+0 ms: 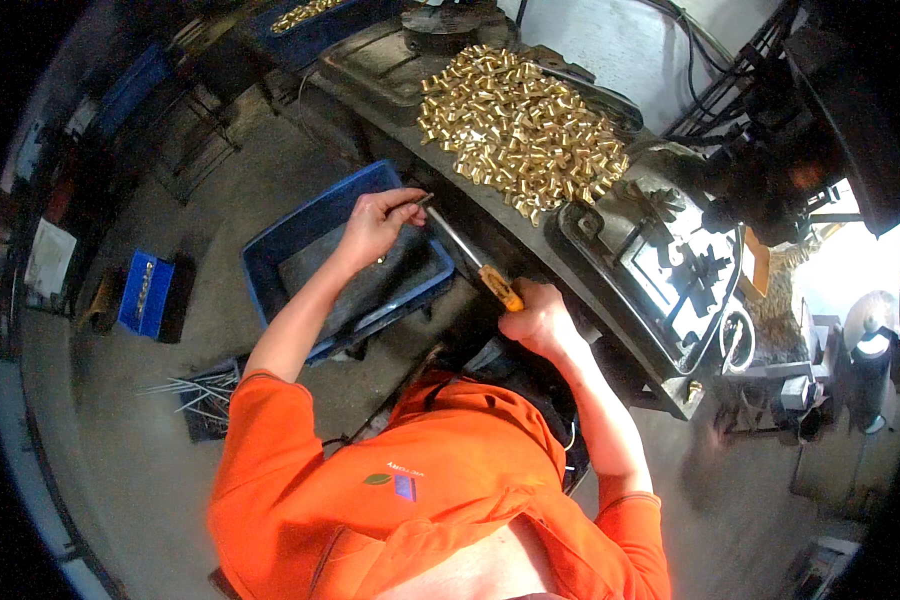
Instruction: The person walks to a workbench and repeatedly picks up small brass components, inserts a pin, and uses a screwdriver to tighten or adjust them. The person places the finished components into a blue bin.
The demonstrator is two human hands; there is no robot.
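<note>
A screwdriver-like tool with a yellow-orange handle (500,288) and a long metal shaft (454,236) slants across in front of me. My right hand (540,318) is wrapped round the handle's end. At the far tip of the shaft, my left hand (378,228) is closed in a pinch; a small dark bit shows by the fingertips, too small to name. Below the left hand stands a blue plastic bin (270,278) with a dark inside. Beyond the tool, a big heap of small brass-coloured fittings (520,130) lies on the machine table.
The dark metal machine table (590,335) runs from back left to front right, with a white lit patch and black machine parts. A small blue box (146,292) stands on the floor at left. Thin metal rods (205,392) lie near my left elbow. Another blue bin (320,38) holds brass-coloured parts.
</note>
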